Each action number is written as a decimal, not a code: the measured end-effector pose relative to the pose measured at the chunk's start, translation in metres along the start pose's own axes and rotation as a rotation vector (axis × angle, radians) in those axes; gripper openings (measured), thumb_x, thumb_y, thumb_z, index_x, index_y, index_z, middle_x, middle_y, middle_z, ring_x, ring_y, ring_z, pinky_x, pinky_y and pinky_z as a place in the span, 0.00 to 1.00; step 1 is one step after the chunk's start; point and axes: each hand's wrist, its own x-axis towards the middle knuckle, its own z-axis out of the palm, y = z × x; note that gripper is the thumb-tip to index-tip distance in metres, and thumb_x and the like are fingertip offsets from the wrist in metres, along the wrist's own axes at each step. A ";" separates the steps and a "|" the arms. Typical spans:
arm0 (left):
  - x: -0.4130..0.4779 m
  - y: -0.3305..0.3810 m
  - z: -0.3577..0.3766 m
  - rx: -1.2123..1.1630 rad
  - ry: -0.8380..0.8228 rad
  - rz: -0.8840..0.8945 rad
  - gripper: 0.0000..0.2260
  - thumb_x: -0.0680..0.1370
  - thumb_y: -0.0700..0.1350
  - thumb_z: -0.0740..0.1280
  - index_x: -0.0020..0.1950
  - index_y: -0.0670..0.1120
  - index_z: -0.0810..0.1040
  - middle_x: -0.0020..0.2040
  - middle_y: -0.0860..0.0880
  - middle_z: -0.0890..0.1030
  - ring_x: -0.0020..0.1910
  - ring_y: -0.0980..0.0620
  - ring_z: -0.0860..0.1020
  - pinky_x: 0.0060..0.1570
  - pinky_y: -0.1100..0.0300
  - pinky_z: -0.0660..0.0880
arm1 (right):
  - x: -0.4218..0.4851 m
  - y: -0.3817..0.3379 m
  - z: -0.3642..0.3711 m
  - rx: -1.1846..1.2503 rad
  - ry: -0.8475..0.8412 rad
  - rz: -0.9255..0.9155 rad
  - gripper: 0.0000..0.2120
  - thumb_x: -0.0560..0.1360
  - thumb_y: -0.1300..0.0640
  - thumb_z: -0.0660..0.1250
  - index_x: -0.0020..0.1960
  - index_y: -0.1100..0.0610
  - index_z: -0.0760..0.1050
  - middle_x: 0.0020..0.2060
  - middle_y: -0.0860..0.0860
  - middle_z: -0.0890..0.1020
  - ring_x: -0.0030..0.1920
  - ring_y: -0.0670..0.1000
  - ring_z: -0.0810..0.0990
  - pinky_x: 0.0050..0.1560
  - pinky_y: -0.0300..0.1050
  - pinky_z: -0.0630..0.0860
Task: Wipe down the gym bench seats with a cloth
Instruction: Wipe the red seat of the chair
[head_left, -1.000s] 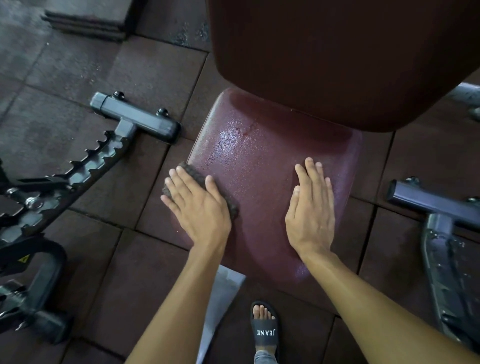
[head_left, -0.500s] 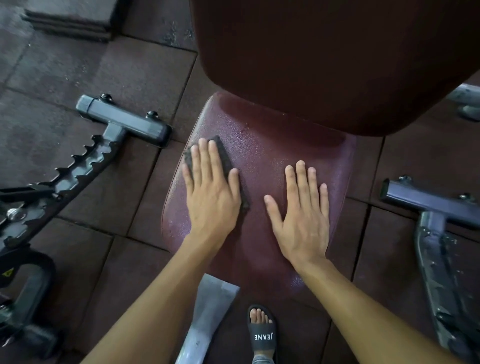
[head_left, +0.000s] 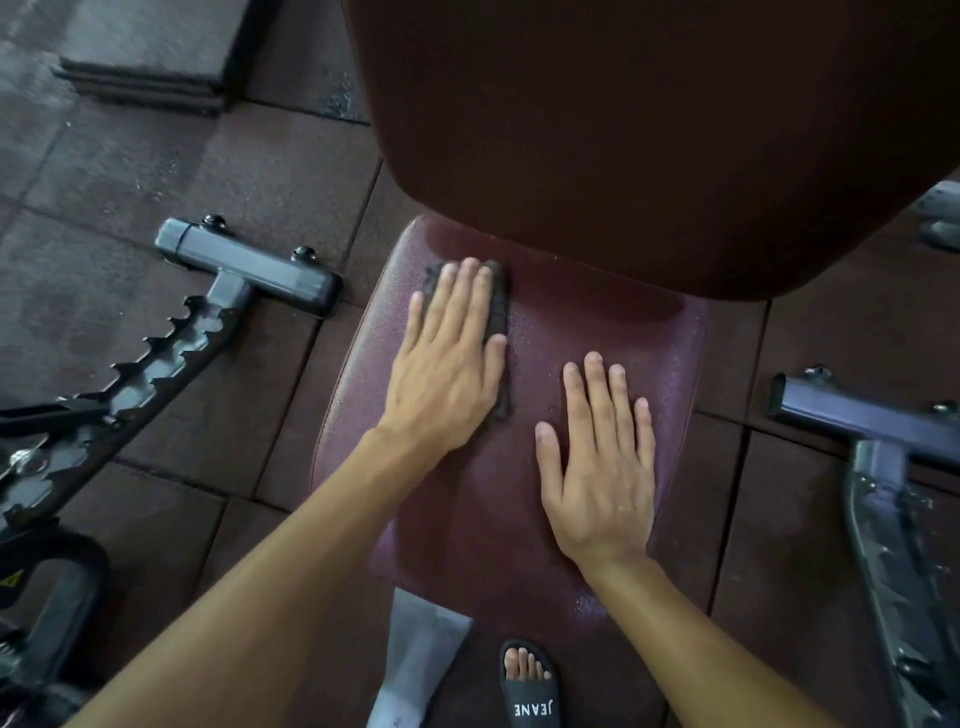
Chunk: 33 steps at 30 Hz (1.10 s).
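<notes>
A person presses a dark cloth (head_left: 500, 306) flat onto a maroon bench seat (head_left: 623, 332).

The left hand (head_left: 447, 358) lies on the cloth with straight, close-set fingers, at the seat's far left part, just below the overhanging backrest (head_left: 649, 130). The right hand (head_left: 597, 467) rests palm-down on the bare seat just beside it, fingers straight and slightly spread, holding nothing. A toothed metal bar (head_left: 171, 353) lies on the rubber floor tiles (head_left: 182, 171) to the left, another frame part (head_left: 883, 493) to the right. A sandalled foot (head_left: 530, 691) stands below the seat's near edge.
</notes>
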 end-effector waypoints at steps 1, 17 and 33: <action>0.005 -0.008 0.000 0.012 0.016 -0.062 0.28 0.82 0.51 0.49 0.80 0.41 0.51 0.80 0.44 0.52 0.79 0.47 0.48 0.78 0.47 0.47 | 0.000 -0.001 0.000 0.013 0.006 0.005 0.27 0.83 0.45 0.51 0.79 0.55 0.60 0.79 0.52 0.60 0.80 0.52 0.55 0.79 0.52 0.50; -0.117 0.059 0.011 -0.132 0.067 -0.477 0.29 0.82 0.52 0.50 0.80 0.40 0.48 0.80 0.44 0.49 0.79 0.47 0.43 0.77 0.43 0.45 | 0.001 0.000 -0.005 -0.002 -0.052 0.001 0.28 0.82 0.45 0.51 0.79 0.55 0.58 0.79 0.52 0.59 0.80 0.53 0.56 0.79 0.53 0.50; -0.172 -0.018 -0.003 -0.326 0.071 -0.482 0.28 0.81 0.53 0.42 0.80 0.46 0.53 0.80 0.49 0.50 0.79 0.53 0.45 0.78 0.51 0.45 | -0.057 -0.087 -0.005 -0.054 -0.167 -0.208 0.30 0.81 0.40 0.56 0.79 0.53 0.60 0.79 0.60 0.59 0.76 0.59 0.65 0.74 0.57 0.64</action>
